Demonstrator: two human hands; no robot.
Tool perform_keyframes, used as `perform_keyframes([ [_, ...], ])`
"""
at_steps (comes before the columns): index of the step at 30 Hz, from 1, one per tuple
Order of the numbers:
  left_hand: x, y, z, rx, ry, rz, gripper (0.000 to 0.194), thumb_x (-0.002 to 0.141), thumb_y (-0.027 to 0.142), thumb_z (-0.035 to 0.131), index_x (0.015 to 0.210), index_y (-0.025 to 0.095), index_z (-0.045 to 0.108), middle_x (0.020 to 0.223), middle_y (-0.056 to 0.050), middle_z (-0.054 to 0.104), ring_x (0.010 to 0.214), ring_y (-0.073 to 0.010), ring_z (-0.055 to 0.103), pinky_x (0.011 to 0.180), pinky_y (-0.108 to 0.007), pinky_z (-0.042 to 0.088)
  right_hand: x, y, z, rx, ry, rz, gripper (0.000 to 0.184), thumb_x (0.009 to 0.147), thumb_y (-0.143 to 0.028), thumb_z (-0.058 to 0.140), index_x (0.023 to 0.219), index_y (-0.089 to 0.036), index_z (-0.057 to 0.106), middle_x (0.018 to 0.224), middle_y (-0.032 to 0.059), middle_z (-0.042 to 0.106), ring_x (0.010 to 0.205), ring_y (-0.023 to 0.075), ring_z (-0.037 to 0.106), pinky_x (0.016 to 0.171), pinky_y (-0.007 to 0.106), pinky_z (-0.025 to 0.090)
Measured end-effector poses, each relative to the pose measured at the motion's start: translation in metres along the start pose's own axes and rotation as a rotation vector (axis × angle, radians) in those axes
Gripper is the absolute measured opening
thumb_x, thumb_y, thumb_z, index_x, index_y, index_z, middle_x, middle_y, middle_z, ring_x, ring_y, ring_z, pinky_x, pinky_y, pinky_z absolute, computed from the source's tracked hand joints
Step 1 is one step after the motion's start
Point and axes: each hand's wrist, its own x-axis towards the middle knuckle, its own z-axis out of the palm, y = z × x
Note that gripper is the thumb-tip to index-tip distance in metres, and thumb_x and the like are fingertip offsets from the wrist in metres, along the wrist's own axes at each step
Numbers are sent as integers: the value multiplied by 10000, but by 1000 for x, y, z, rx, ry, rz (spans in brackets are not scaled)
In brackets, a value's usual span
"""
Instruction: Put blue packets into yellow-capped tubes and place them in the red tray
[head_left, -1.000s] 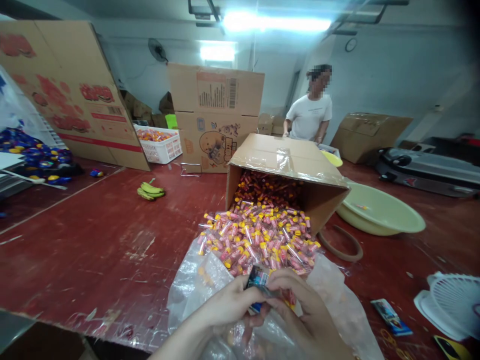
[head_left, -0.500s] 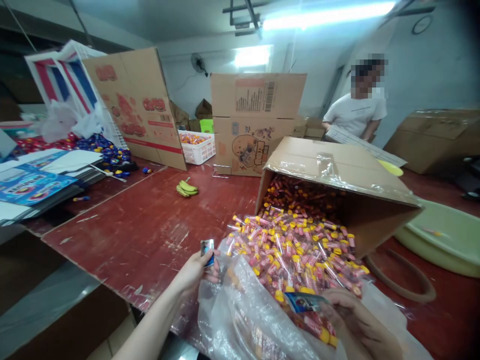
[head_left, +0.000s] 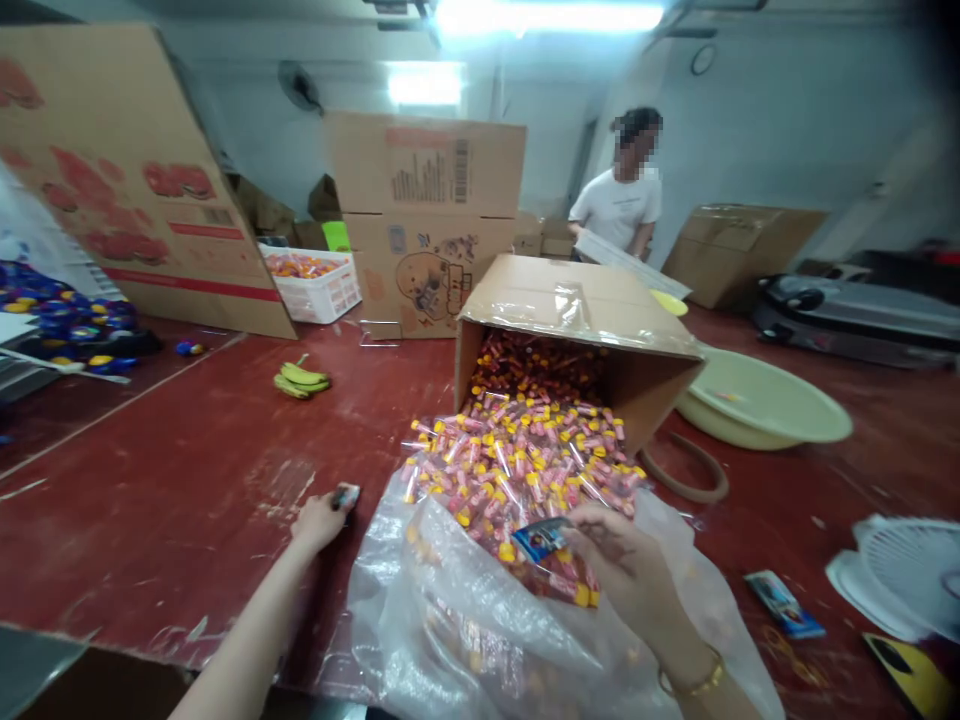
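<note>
My left hand (head_left: 321, 520) is over the red table, left of the plastic bag, its fingers closed on a small packet (head_left: 347, 497). Pinched in my right hand (head_left: 611, 545) is a flat blue packet (head_left: 541, 539), held above the heap of candy tubes. These small pink tubes with yellow caps (head_left: 517, 465) spill from a tipped cardboard box (head_left: 577, 300) onto a clear plastic bag (head_left: 480, 620). What the left packet has printed on it is too blurred to read.
On the red table (head_left: 225, 450) lie green bananas (head_left: 301, 380). To the right are a pale green basin (head_left: 765, 400), a brown ring (head_left: 686, 480), another blue packet (head_left: 785, 603) and a white fan (head_left: 907, 570). A person (head_left: 619, 205) in a white shirt stands behind, near a white crate (head_left: 319, 290).
The view has swung to the right, bringing in the fan and another blue packet. My left hand has moved left, away from the bag, with its packet. My right hand still holds the blue packet.
</note>
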Motion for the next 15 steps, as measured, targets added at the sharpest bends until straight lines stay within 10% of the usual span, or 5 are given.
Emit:
perform_keyframes([
  [5,-11,14,6,168,164,-82,734,799,347,451,1354,-104,284,1373,-376,356,1307,-504,297,1045,-641,162,-3,-1,-8,-68,-25,60,158,856,-329,576,840,-183,634,777,36,624,679,142,601,606,237,506],
  [8,-67,55,0,51,271,160,869,822,449,459,1433,-62,112,1533,-289,80,1422,-388,22,1121,-558,-13,-6,-9,-5,-71,-119,135,149,836,-321,601,797,-183,641,730,20,627,662,141,598,599,240,497],
  [9,-91,72,-1,-116,169,321,862,813,452,497,1455,8,132,1552,-235,91,1431,-344,47,1142,-509,38,-6,-12,-2,-47,-177,157,147,828,-322,610,794,-184,647,729,18,636,666,144,603,604,244,500],
  [12,-160,117,11,-531,-688,586,809,721,436,711,1416,236,348,1470,-114,393,1353,-296,339,1102,-405,282,0,-21,7,51,-342,168,155,815,-336,618,818,-191,674,768,22,669,705,155,627,640,263,519],
  [15,-193,145,36,-764,-1025,494,446,790,498,624,1086,163,630,890,-80,696,796,-217,659,821,-366,506,20,-12,7,55,-399,154,187,803,-361,622,850,-192,686,826,37,682,767,168,637,690,279,522],
])
